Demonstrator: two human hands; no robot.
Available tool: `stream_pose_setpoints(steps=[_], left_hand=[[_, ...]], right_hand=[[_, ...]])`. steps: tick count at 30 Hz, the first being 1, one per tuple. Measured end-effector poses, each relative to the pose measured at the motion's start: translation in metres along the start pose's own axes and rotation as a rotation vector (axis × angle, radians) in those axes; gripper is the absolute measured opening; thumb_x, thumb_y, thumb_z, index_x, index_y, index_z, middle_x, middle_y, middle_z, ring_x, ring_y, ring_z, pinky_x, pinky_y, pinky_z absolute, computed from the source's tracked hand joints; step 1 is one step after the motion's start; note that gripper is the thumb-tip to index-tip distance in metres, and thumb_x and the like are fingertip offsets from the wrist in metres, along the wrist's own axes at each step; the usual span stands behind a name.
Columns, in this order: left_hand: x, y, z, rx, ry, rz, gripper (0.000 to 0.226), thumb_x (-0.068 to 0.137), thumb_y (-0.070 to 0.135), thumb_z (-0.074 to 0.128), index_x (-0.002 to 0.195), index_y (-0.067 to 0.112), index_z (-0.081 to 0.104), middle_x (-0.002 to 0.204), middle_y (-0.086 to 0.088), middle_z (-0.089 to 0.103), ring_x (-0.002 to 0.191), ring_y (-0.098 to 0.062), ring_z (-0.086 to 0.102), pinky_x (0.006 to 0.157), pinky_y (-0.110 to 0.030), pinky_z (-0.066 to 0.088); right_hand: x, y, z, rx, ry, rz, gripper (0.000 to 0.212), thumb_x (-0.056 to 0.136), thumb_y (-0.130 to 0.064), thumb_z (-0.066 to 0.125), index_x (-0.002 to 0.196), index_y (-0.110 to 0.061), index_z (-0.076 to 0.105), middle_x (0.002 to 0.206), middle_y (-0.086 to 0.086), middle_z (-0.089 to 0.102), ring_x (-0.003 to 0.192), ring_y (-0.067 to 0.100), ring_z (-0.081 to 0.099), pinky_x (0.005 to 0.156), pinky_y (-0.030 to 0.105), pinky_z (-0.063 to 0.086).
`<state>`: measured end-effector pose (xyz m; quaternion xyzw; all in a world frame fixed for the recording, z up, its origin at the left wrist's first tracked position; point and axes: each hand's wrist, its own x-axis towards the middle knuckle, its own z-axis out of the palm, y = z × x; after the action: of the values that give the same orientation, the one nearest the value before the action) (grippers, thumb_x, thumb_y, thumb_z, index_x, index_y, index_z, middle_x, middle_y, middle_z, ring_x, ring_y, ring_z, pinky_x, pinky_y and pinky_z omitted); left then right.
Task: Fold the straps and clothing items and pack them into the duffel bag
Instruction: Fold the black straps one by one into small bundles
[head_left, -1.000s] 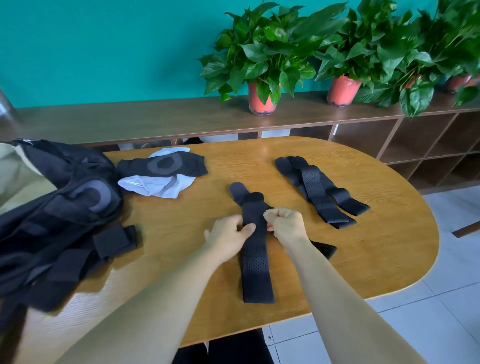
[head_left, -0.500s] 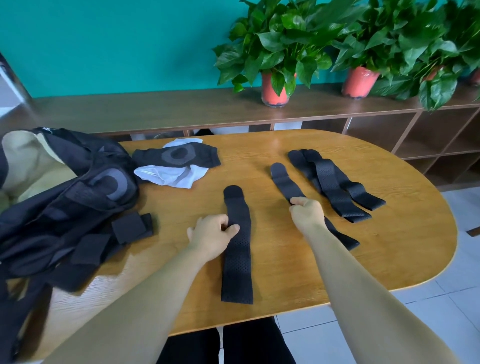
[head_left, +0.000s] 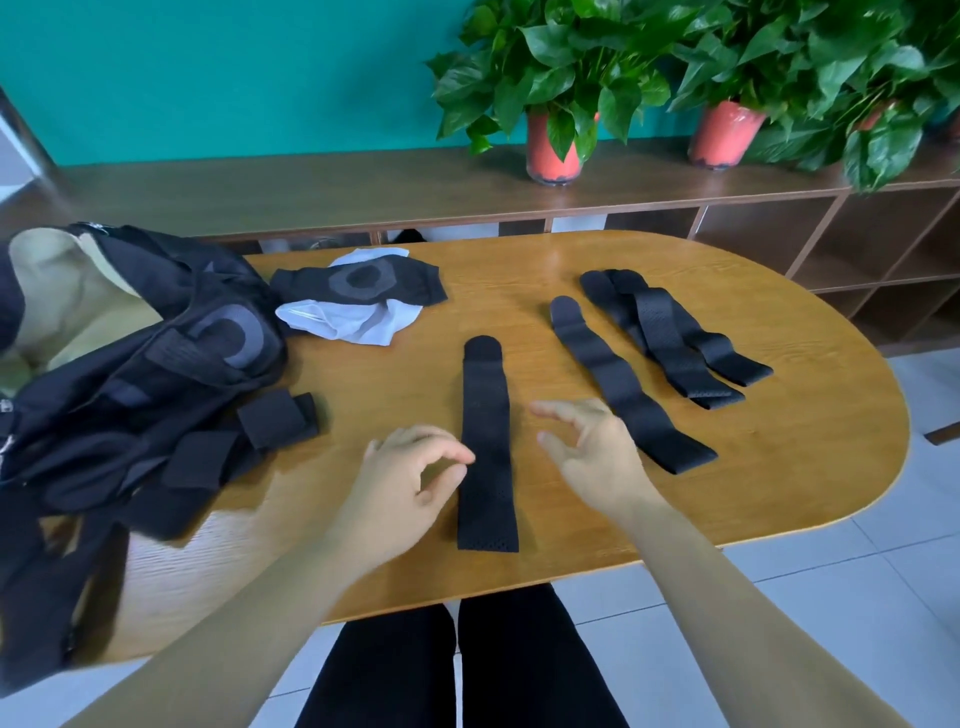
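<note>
While the long black perforated strap (head_left: 487, 447) lies flat on the oval wooden desk (head_left: 779, 488), I see my left hand (head_left: 410, 483) and right hand (head_left: 592, 452) flanking it (both loosely spread, gripping nothing).

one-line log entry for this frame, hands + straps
left hand: open, empty | right hand: open, empty | near strap: flat between hands, unfolded | duffel bag: open

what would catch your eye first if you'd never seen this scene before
Probably the two bare hands, left hand and right hand, hovering open over a long black strap that lies flat at the near middle of the wooden table. More black straps lie to the right, and an open black duffel bag slumps over the table's left end.
</note>
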<state>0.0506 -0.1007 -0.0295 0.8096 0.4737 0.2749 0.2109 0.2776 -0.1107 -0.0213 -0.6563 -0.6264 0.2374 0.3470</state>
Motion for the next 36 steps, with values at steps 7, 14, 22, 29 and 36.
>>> stream_pose_setpoints(steps=[7, 14, 22, 29, 36], left_hand=[[-0.028, -0.009, 0.015, 0.146, -0.161, 0.187, 0.035, 0.085, 0.055, 0.045, 0.108, 0.04, 0.068, 0.123, 0.025, 0.057, 0.118, 0.005, 0.044, 0.1, -0.025, 0.016], [-0.017, -0.011, 0.008, 0.21, -0.203, 0.204, 0.026, 0.084, 0.044, 0.066, 0.11, 0.041, 0.065, 0.124, 0.026, 0.054, 0.125, 0.008, 0.036, 0.105, -0.023, 0.006], [-0.006, -0.021, 0.007, 0.172, -0.228, 0.191, 0.027, 0.083, 0.045, 0.067, 0.11, 0.04, 0.064, 0.124, 0.027, 0.053, 0.128, 0.016, 0.031, 0.111, -0.026, -0.008], [0.004, -0.027, 0.007, 0.177, -0.225, 0.172, 0.027, 0.084, 0.046, 0.066, 0.11, 0.04, 0.064, 0.124, 0.029, 0.052, 0.129, 0.018, 0.028, 0.112, -0.029, -0.011], [0.003, -0.025, 0.006, 0.216, -0.256, 0.169, 0.029, 0.089, 0.046, 0.059, 0.118, 0.041, 0.058, 0.131, 0.027, 0.047, 0.133, 0.015, 0.023, 0.114, -0.035, -0.009]], right_hand=[[-0.027, -0.005, 0.025, -0.39, -0.325, -0.305, 0.046, 0.087, -0.044, 0.061, 0.131, -0.04, 0.052, 0.151, -0.017, 0.031, 0.141, 0.003, 0.006, 0.107, 0.026, 0.01], [0.004, -0.01, 0.029, -0.502, -0.433, -0.24, 0.053, 0.091, -0.049, 0.052, 0.142, -0.043, 0.036, 0.157, -0.016, 0.014, 0.143, 0.009, -0.009, 0.113, 0.034, 0.003], [0.061, -0.007, 0.039, -0.474, -0.468, -0.102, 0.054, 0.093, -0.051, 0.049, 0.143, -0.046, 0.03, 0.156, -0.02, 0.01, 0.144, 0.012, -0.009, 0.115, 0.039, 0.0], [0.096, -0.002, 0.044, -0.48, -0.434, -0.066, 0.05, 0.095, -0.05, 0.045, 0.143, -0.047, 0.03, 0.157, -0.019, 0.01, 0.145, 0.015, -0.007, 0.115, 0.042, 0.0], [0.119, -0.001, 0.046, -0.574, -0.396, -0.038, 0.045, 0.101, -0.04, 0.033, 0.146, -0.043, 0.026, 0.158, -0.015, 0.011, 0.145, 0.017, -0.004, 0.115, 0.042, 0.003]])
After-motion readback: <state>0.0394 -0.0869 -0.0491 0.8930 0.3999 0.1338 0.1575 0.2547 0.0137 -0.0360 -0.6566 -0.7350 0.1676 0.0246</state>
